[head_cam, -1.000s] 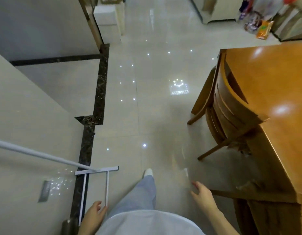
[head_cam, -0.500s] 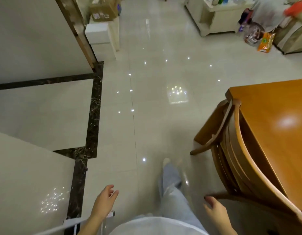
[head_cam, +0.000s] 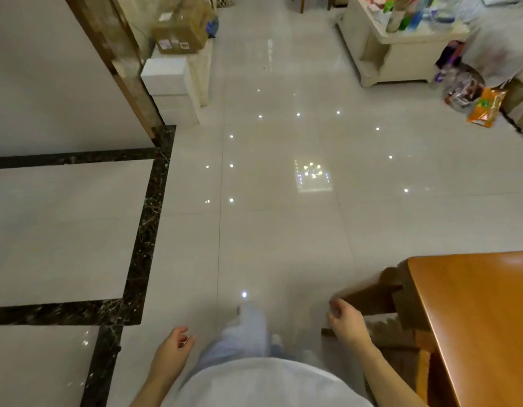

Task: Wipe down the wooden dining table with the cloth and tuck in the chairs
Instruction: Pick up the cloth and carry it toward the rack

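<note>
Table (head_cam: pixel 474 318) has dropped lower-right as I walk; left hand (head_cam: pixel 170 352) and right hand (head_cam: pixel 347 321) hang loosely curled, empty; chair (head_cam: pixel 369 295) against table's corner; cloth unseen, so I'd locate it first

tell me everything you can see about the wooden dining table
The wooden dining table fills the lower right corner, cut off by the right and bottom edges. Its top is smooth, glossy orange-brown wood with a rounded corner and faint glare near the far edge. A darker wooden chair stands against its left side. The right hand is beside the chair, off the table.
</note>
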